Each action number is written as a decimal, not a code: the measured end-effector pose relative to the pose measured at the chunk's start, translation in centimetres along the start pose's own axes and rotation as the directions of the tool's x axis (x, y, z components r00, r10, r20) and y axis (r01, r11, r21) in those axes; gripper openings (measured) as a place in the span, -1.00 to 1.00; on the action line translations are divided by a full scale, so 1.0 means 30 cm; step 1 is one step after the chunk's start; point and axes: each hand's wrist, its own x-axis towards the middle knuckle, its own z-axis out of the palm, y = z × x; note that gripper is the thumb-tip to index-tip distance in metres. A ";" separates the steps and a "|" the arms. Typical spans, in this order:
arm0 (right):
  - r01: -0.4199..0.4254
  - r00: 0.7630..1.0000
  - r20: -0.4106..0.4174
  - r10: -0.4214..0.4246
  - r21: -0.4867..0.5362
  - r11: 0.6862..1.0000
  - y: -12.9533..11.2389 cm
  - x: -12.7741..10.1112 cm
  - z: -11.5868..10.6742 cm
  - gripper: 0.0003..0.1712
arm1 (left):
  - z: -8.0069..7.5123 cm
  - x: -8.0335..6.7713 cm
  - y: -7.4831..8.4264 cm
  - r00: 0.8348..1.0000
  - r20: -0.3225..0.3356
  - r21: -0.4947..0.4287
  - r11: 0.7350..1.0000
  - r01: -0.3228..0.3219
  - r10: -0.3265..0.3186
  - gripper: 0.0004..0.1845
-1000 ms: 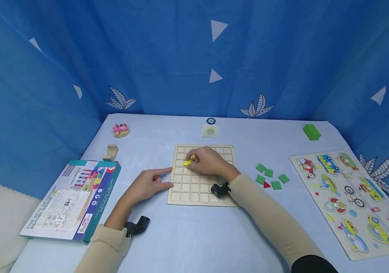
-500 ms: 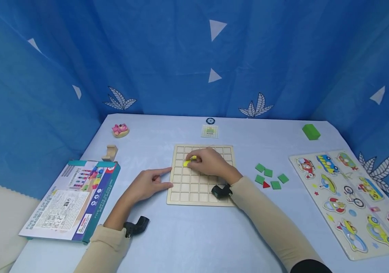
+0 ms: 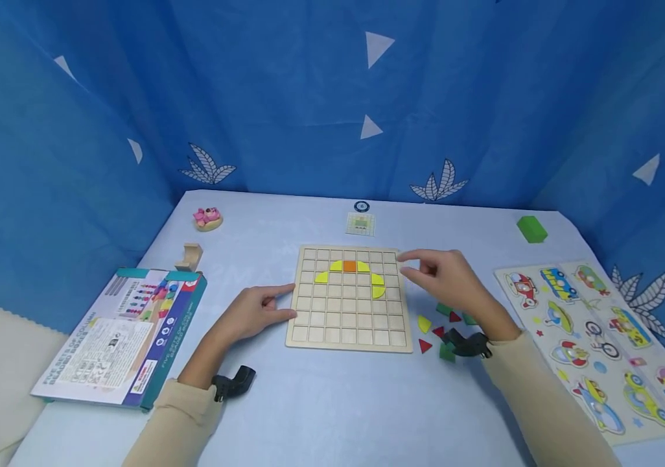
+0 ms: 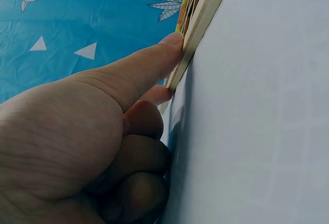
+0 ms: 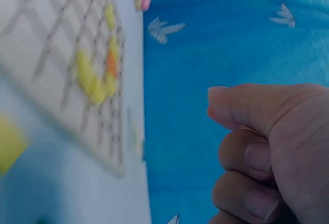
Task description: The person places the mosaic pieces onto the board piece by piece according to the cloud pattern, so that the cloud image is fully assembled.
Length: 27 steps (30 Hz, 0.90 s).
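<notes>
A wooden grid board (image 3: 332, 321) lies mid-table. An arch of yellow curved pieces (image 3: 378, 292) sits in its cells, with an orange square (image 3: 349, 266) at the top. My left hand (image 3: 253, 312) touches the board's left edge with thumb and index fingertips; its other fingers are curled under, as the left wrist view shows beside the board's edge (image 4: 198, 23). Just off the board's right edge hovers my right hand (image 3: 449, 279). A gap shows between its thumb and index finger in the head view, and I see nothing in it. Its remaining fingers are curled in the right wrist view.
Right of the board lie loose pieces: a yellow piece (image 3: 424, 324), red triangles (image 3: 424, 346) and green squares (image 3: 446, 352), some hidden by my right arm. A picture puzzle (image 3: 595, 350) is farther right, a box (image 3: 116, 337) left. A pattern card (image 3: 360, 224) lies behind the board.
My right hand has left the yellow piece at the board's upper left and moved right, past the board's edge. The arch and more loose pieces now show. My left hand stays put.
</notes>
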 end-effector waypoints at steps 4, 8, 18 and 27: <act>-0.095 0.992 0.080 0.098 -0.048 0.994 0.066 -0.134 -0.017 -0.70 | -0.002 0.001 -0.001 1.000 0.001 0.010 1.000 -0.001 0.001 -0.33; -0.124 0.976 0.168 0.140 -0.102 0.987 0.103 -0.223 0.008 -0.64 | -0.002 -0.001 -0.004 1.000 0.000 0.009 1.000 -0.004 0.004 -0.33; -0.065 0.967 0.237 0.095 -0.129 0.990 0.109 -0.262 0.042 -0.57 | 0.001 -0.003 -0.007 1.000 0.003 0.008 1.000 0.008 -0.008 -0.34; -0.084 0.971 0.208 0.114 -0.148 0.985 0.105 -0.264 0.051 -0.50 | 0.000 0.000 -0.007 1.000 0.001 0.006 1.000 -0.013 0.013 -0.33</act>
